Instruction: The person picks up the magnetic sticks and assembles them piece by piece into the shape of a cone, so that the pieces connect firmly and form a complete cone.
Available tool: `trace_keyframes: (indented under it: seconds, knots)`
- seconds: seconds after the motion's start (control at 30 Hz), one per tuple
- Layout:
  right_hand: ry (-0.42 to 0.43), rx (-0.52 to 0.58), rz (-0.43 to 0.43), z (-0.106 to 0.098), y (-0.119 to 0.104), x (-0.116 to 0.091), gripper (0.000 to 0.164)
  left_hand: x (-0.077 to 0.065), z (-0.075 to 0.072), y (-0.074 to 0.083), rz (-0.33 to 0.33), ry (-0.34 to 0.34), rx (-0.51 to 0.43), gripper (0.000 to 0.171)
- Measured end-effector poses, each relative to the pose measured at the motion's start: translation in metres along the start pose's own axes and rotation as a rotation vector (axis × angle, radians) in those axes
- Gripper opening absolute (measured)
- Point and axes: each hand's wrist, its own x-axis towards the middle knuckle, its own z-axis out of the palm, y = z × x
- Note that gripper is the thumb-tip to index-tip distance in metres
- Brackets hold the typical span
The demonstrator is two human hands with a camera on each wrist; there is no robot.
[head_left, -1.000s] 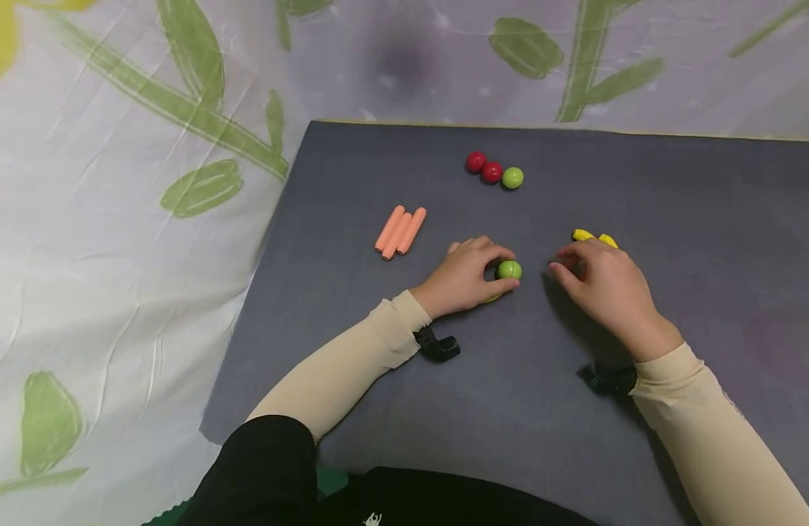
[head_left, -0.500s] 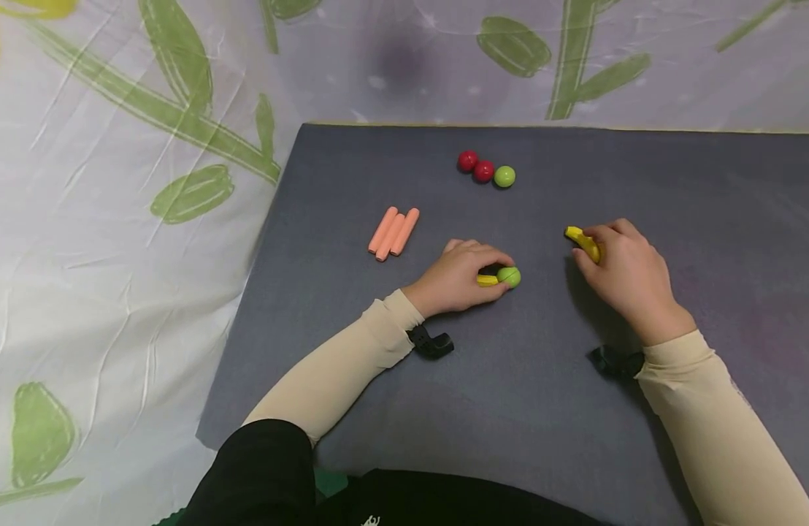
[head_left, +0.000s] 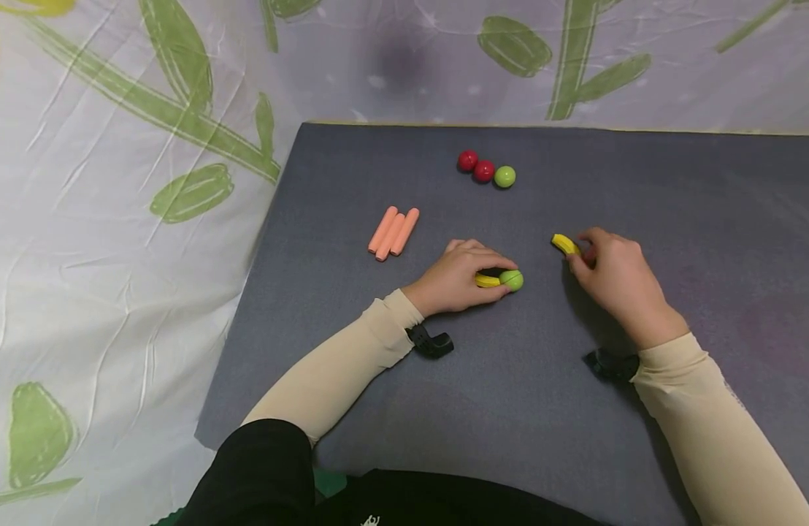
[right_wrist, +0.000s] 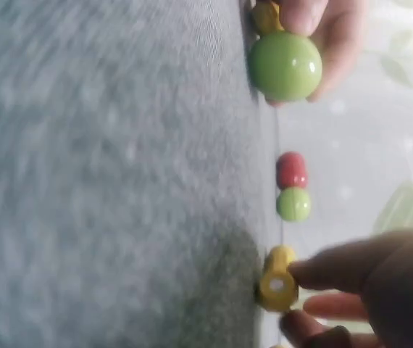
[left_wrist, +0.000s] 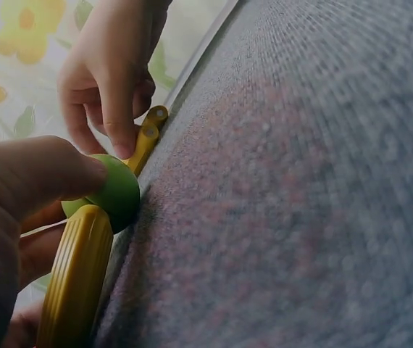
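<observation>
My left hand [head_left: 458, 277] pinches a green ball [head_left: 512, 280] between thumb and fingers, low over the mat. A yellow ridged, curved stick [left_wrist: 76, 279] lies inside that hand, its end close against the ball. Across a gap to the right, my right hand [head_left: 616, 281] has thumb and fingertips around a yellow curved stick [head_left: 565, 244]. In the left wrist view, two yellow ends with round metallic discs [left_wrist: 151, 130] show beside the right fingers. The right wrist view shows a pale disc on the near end of a yellow stick [right_wrist: 277, 288]. The right palm is hidden.
Three salmon-coloured sticks [head_left: 393, 234] lie together left of the left hand. Farther back, two red balls [head_left: 484, 172] and another green ball [head_left: 505, 177] sit in a row. The dark grey mat [head_left: 391, 409] ends at a patterned white sheet [head_left: 115, 292].
My right hand has closed in on the yellow sticks, and the visible one has shifted left and toward me. The left hand still holds the green ball; its yellow stick shows more clearly.
</observation>
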Motion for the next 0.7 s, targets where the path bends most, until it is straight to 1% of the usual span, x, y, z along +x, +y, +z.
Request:
trace_keyframes:
  seconds: [0.13,0.23,0.33,0.4,0.57,0.7]
  knots:
    - [-0.098,0.026,0.034,0.000,-0.005,0.000,0.051,0.000,0.002,-0.002,-0.002,0.002,-0.014,0.035]
    - [-0.160,0.041,0.045,0.003,-0.008,0.000,0.054,0.000,0.002,-0.003,0.003,0.008,-0.022,0.035]
    - [-0.204,0.062,0.067,0.006,-0.012,0.000,0.052,0.000,0.003,-0.004,0.012,0.013,-0.024,0.035]
    - [-0.212,0.076,0.086,0.008,-0.013,0.000,0.050,0.001,0.004,-0.005,0.017,0.012,-0.024,0.035]
    - [-0.200,0.109,0.129,0.014,-0.017,-0.001,0.044,0.001,0.006,-0.007,0.031,0.004,-0.030,0.034]
    - [-0.215,0.168,0.185,0.016,-0.021,-0.002,0.038,0.001,0.005,-0.007,0.044,-0.004,-0.040,0.035]
